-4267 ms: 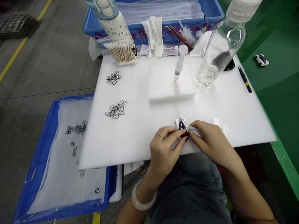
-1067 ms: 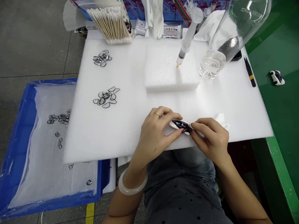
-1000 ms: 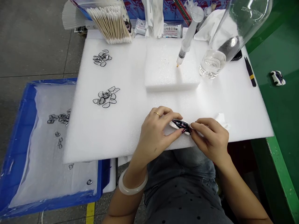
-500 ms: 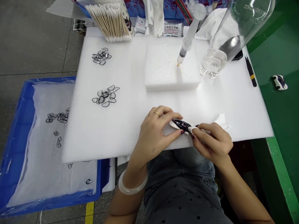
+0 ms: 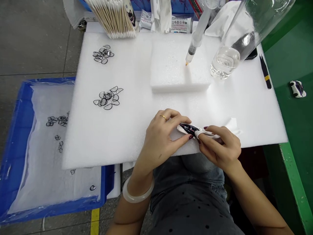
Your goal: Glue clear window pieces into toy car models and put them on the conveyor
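Near the front edge of the white foam board (image 5: 137,130), a small black and white toy car (image 5: 189,128) is gripped between the thumb and fingers of my left hand (image 5: 163,139). My right hand (image 5: 221,145) pinches a white cloth (image 5: 209,133), and its wrapped fingertip presses on the car's right end. Part of the cloth trails out behind the right fingers onto the board. The car's underside is hidden.
A syringe (image 5: 197,37) stands tip-down on a foam block (image 5: 179,63). A clear bottle (image 5: 226,62) and black tweezers (image 5: 265,71) are at right. Cotton swabs (image 5: 113,19) and black-rimmed pieces (image 5: 107,98) lie left; a blue tray (image 5: 14,130) sits lower. Another toy car (image 5: 297,88) rests on green.
The view has shifted slightly. My right hand has moved a little to the left against the car, and more of the white cloth shows above its fingers. My left hand keeps its hold.
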Demonstrator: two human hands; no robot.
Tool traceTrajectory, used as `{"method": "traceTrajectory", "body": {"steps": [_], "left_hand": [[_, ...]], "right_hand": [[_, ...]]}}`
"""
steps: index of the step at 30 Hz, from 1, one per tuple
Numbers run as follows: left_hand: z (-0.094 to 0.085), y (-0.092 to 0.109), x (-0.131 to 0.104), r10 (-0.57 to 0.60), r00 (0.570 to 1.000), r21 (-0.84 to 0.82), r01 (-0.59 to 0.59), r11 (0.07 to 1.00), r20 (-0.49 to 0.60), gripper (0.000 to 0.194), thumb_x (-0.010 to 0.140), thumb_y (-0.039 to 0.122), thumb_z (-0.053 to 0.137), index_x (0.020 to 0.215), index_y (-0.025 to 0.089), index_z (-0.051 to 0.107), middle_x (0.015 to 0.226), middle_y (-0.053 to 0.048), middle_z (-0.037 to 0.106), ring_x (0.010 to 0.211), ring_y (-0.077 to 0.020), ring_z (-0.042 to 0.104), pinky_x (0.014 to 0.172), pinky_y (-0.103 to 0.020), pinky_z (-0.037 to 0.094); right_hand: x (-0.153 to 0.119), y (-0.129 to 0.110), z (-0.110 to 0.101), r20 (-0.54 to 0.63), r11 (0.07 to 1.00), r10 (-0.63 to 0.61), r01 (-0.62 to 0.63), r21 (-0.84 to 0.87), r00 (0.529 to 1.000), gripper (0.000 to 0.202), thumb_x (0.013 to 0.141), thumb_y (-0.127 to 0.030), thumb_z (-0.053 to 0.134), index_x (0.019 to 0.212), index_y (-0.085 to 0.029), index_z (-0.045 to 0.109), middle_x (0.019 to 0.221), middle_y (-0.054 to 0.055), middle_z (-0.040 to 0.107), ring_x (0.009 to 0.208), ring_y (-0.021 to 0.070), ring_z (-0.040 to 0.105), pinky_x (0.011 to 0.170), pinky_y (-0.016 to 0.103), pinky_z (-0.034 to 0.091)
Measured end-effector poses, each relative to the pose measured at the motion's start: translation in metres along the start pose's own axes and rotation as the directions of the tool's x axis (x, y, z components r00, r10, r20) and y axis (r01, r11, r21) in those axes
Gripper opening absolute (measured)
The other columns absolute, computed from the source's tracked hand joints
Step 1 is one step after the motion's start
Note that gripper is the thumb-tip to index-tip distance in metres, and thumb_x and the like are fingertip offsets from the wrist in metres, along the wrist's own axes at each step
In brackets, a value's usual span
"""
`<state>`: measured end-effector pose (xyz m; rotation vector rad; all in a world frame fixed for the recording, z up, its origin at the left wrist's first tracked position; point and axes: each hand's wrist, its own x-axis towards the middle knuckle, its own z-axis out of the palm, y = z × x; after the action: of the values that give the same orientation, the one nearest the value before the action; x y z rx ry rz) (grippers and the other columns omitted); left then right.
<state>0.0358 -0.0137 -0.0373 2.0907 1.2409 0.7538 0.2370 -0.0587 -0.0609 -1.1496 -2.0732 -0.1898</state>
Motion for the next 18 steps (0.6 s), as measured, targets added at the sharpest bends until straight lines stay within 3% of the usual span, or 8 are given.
{"method": "traceTrajectory", "body": {"steps": [8,14,18], "left_hand": [[0.0,-0.002,0.0,0.009,1.0,0.015,-0.009,1.0,0.002,0.023,0.082,0.023,0.074,0.104,0.026,0.067,0.102,-0.002,0.06,0.101,-0.0226,0.056,0.091,-0.039,0.048],[-0.001,-0.005,0.001,0.04,0.999,-0.001,-0.04,0.999,0.027,0.024,0.084,0.024,0.075,0.107,0.025,0.066,0.102,-0.002,0.061,0.101,-0.0219,0.056,0.09,-0.038,0.048],[-0.001,-0.005,0.0,0.018,1.0,-0.002,-0.018,1.0,0.025,0.023,0.085,0.025,0.074,0.106,0.026,0.066,0.101,-0.002,0.061,0.101,-0.0222,0.056,0.09,-0.039,0.048]], "right_hand": [[0.002,0.0,-0.003,0.032,1.0,-0.003,0.003,0.014,0.999,0.021,0.08,-0.009,0.068,0.098,-0.019,0.066,0.095,0.006,0.068,0.064,0.0113,0.056,0.056,0.026,0.049],[0.001,-0.002,-0.011,-0.054,0.985,0.147,-0.141,0.102,0.988,0.02,0.081,-0.004,0.068,0.096,-0.018,0.066,0.088,0.005,0.066,0.065,0.0108,0.06,0.053,0.022,0.048],[0.003,-0.004,-0.009,-0.052,0.986,0.141,-0.136,0.093,0.989,0.018,0.083,-0.006,0.067,0.096,-0.018,0.068,0.088,0.005,0.067,0.063,0.0109,0.06,0.053,0.023,0.049]]}}
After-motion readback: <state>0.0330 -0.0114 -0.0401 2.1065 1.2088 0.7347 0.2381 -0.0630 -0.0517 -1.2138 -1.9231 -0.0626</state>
